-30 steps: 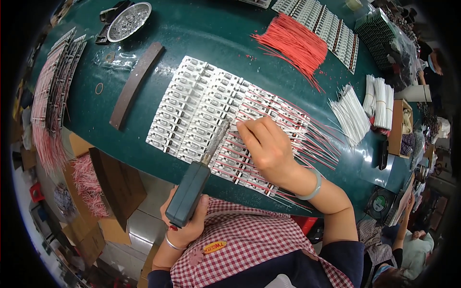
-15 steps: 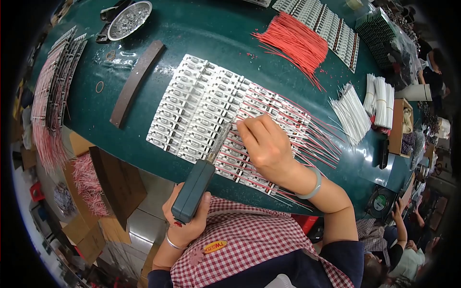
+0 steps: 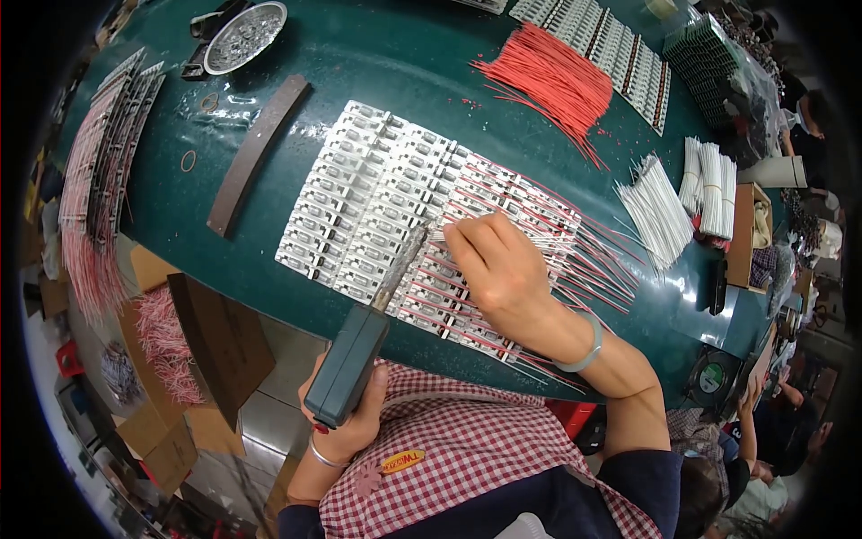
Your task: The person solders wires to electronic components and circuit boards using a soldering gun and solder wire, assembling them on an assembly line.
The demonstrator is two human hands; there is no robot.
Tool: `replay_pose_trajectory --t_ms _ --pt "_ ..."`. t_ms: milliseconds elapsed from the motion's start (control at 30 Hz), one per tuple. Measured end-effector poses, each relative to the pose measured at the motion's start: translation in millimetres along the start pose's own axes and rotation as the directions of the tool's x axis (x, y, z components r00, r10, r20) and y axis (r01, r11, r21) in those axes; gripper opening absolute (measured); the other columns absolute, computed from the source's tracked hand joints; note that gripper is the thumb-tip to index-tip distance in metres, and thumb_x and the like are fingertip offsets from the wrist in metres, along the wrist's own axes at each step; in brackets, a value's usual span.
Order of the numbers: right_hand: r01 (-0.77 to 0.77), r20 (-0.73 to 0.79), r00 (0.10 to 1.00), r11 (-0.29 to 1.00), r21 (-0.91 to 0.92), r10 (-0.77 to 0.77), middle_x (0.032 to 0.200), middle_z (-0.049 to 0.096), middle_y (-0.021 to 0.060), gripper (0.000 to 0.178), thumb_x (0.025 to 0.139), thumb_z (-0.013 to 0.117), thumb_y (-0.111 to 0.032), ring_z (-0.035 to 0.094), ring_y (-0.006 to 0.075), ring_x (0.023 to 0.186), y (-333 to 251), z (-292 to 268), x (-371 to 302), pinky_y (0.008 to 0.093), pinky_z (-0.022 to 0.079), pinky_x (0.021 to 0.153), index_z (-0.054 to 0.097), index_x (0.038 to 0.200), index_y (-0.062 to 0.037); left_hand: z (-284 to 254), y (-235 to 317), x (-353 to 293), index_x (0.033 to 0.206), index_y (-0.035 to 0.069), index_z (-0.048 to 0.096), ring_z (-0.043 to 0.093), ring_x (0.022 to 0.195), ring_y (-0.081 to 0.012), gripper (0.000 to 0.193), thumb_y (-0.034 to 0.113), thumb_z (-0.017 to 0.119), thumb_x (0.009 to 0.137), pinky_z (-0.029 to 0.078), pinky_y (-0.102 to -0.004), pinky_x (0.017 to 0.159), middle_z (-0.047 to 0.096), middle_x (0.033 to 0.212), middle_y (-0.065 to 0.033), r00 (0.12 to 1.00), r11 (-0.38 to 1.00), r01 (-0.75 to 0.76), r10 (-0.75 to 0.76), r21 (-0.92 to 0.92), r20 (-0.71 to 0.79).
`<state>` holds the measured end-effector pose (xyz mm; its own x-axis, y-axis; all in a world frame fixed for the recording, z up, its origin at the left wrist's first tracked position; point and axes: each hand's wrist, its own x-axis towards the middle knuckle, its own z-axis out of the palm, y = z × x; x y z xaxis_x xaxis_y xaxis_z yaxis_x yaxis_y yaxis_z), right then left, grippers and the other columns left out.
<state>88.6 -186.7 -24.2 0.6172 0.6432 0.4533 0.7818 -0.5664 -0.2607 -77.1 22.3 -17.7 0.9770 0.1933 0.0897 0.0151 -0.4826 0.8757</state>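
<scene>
One soldering gun (image 3: 347, 366) is gripped in the left hand (image 3: 353, 433); beside its tip (image 3: 423, 235), the right hand (image 3: 503, 274) seems to pinch one of the wires (image 3: 597, 269). Best keep that wire steady while heating; white boards (image 3: 359, 189) lie beneath, on the bench (image 3: 395, 54).

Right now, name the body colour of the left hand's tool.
The tool has a dark grey-green body, seen best in the head view.
</scene>
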Motion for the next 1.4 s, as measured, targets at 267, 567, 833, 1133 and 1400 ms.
replay_pose_trajectory --t_ms 267,567,833,1133,1400 --pt "-0.013 -0.022 1.000 0.998 0.061 0.014 0.095 0.064 0.0150 0.042 0.068 0.065 -0.001 0.061 0.0271 0.080 -10 -1 -4 0.0354 0.053 0.065 0.064 0.108 0.0115 -6 1 -6 0.105 -0.005 0.071 0.070 0.075 -0.0268 0.024 0.006 0.076 0.084 0.055 -0.0313 0.066 0.070 0.093 -0.0170 0.996 0.997 0.066 -0.067 0.029 0.052" --pt "0.016 -0.004 1.000 1.000 0.023 -0.015 0.092 0.059 0.0146 0.039 0.068 0.062 -0.005 0.057 0.0265 0.082 -8 2 -5 0.0340 0.052 0.069 0.064 0.103 0.0126 -5 9 0 0.103 -0.006 0.070 0.071 0.075 -0.0260 0.024 0.004 0.077 0.082 0.055 -0.0309 0.068 0.070 0.094 -0.0170 0.993 0.996 0.089 -0.090 0.022 0.081" --pt "0.020 0.005 1.000 0.999 -0.027 -0.020 0.091 0.059 0.0141 0.039 0.069 0.062 -0.006 0.056 0.0255 0.082 -11 3 -4 0.0321 0.051 0.066 0.064 0.103 0.0130 -6 13 2 0.100 -0.005 0.071 0.070 0.072 -0.0253 0.022 0.004 0.078 0.081 0.054 -0.0306 0.065 0.070 0.091 -0.0154 0.992 0.997 0.078 -0.080 0.027 0.099" --pt "-0.025 0.032 0.999 0.999 0.020 0.024 0.097 0.062 0.0149 0.040 0.069 0.065 -0.001 0.059 0.0270 0.082 -13 0 -4 0.0347 0.052 0.065 0.064 0.107 0.0114 -6 1 -8 0.102 -0.004 0.071 0.071 0.073 -0.0251 0.023 0.005 0.077 0.082 0.055 -0.0305 0.066 0.071 0.092 -0.0156 0.996 0.997 0.062 -0.065 0.052 0.067" --pt "-0.025 0.043 0.999 0.999 0.029 0.023 0.097 0.062 0.0149 0.040 0.068 0.065 -0.002 0.059 0.0274 0.083 -12 0 -3 0.0350 0.053 0.067 0.064 0.107 0.0110 -3 6 -3 0.101 -0.005 0.070 0.071 0.073 -0.0237 0.022 0.002 0.077 0.081 0.055 -0.0300 0.066 0.071 0.092 -0.0150 0.993 0.996 0.090 -0.089 -0.003 0.080"
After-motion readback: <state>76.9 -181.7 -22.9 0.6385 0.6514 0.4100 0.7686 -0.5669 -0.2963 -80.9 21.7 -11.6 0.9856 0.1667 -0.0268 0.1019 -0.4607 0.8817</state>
